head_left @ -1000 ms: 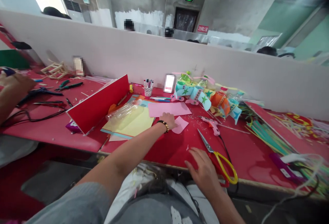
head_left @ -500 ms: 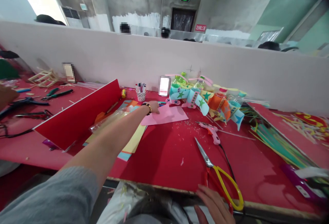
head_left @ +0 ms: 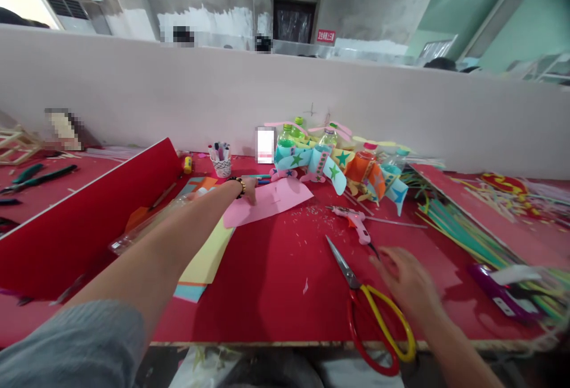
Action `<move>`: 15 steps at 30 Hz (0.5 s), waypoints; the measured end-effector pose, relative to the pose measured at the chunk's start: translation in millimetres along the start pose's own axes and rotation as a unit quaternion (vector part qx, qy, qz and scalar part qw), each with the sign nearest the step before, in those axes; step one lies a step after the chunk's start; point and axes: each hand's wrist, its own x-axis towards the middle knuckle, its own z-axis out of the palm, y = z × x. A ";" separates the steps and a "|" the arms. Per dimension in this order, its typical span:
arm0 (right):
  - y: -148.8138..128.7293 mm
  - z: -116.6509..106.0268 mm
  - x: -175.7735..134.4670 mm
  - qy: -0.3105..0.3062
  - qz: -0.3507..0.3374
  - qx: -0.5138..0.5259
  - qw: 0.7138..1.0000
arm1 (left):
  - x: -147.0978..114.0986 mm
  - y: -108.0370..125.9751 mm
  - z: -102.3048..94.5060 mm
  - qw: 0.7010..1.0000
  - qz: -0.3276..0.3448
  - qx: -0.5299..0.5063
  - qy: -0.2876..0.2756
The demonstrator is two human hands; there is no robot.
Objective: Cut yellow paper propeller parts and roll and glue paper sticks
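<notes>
My left hand (head_left: 250,191), with a beaded bracelet at the wrist, reaches over the pink paper (head_left: 271,202). Its fingers point down onto the sheet's left part, and I cannot make out whether they grip it. My right hand (head_left: 407,281) is slightly blurred above the table, fingers apart and holding nothing I can see. It is beside the cord of the pink glue gun (head_left: 356,223). To its left lie large scissors (head_left: 355,284) with one red and one yellow handle loop, the handles jutting past the table's front edge.
Decorated bottles with paper wings (head_left: 329,159) stand at the back, beside a phone (head_left: 266,145) and a cup of pens (head_left: 221,162). Colored sheets (head_left: 208,254) and an upright red board (head_left: 93,215) are left; green strips (head_left: 463,233) and a purple tool (head_left: 503,296) right.
My right hand has moved up and right from beside the scissors' handles to near the glue gun's cord. My left hand stays on the pink paper. The view has turned slightly right.
</notes>
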 end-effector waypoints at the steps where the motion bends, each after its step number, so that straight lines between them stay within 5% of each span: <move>1: 2.2 3.9 18.6 -0.049 0.031 -0.041 0.997 | 2.0 0.3 0.0 1.000 0.000 0.000 -0.006; 3: 2.3 12.3 51.4 -0.154 0.091 -0.100 0.979 | 4.5 1.3 0.2 1.000 0.002 0.000 -0.014; 5: -0.1 20.5 74.2 -0.190 0.107 -0.101 0.971 | 4.0 3.2 1.0 1.000 0.008 -0.001 -0.015; 15: 34.6 23.7 72.9 -0.199 0.188 -0.127 0.953 | -4.2 35.6 1.8 0.994 0.107 -0.015 -0.031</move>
